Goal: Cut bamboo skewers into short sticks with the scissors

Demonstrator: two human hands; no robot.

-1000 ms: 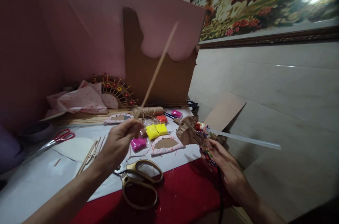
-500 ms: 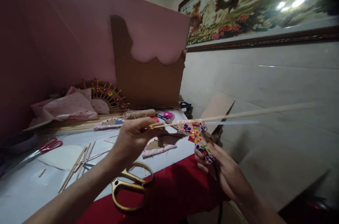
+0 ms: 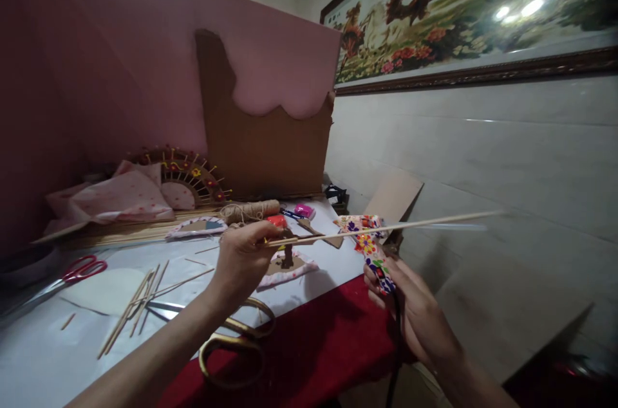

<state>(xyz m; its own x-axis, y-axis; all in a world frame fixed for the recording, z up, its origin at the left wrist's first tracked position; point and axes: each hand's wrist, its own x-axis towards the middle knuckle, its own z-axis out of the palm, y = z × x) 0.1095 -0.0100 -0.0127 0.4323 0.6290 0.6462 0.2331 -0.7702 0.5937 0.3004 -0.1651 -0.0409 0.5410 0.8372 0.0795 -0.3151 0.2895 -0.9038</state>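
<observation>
Inspector: Fingers of the left hand [image 3: 246, 252]: what is held, and where?

Technician: One end of a long pale stick [image 3: 410, 224] is pinched tightly; the stick is extended rightward above the bench [image 3: 43, 356], across a floral-patterned glue gun [image 3: 367, 244]. Contact between the two cannot be confirmed. The gun's grip is enclosed by the curled fingers of the right hand [image 3: 415, 305]; trigger pull cannot be told.

Inspector: Which faults should be guarded against?

Technician: The stick may be tipped or dropped, since it is gripped near one end. The left fingers may be burned if the nozzle is hot; heat is not shown. The gun may be tugged if the black cord [image 3: 393, 350] is snagged.

Inspector: Containers?

Technician: A magenta packet [image 3: 304, 210] and a red packet [image 3: 277, 221] are placed beyond the left hand; their contents cannot be identified.
</observation>
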